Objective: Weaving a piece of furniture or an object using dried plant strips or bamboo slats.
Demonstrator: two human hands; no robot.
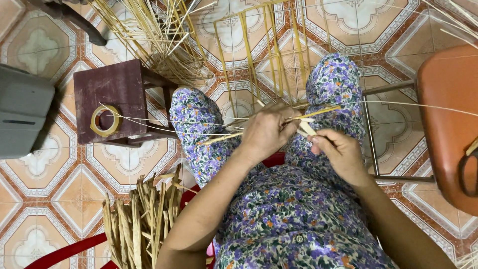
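Note:
My left hand (266, 130) is closed around thin yellow bamboo strips (219, 138) that cross my lap above the knees. My right hand (339, 152) pinches a pale flat strip end (307, 128) just beside the left hand's fingers. A partly woven bamboo frame (259, 55) with upright ribs stands on the floor beyond my knees, and the held strips run into its base. Long fine strands (159, 122) trail off to the left and right. I sit in a purple floral dress (294, 199).
A dark red wooden stool (119, 84) with a roll of yellow tape (105, 120) on it stands at left. Dried leaf strips (139, 224) lie bundled at lower left. An orange chair seat (448, 124) is at right, a grey box (22, 112) at far left, and loose bamboo strips (149, 35) beyond the stool.

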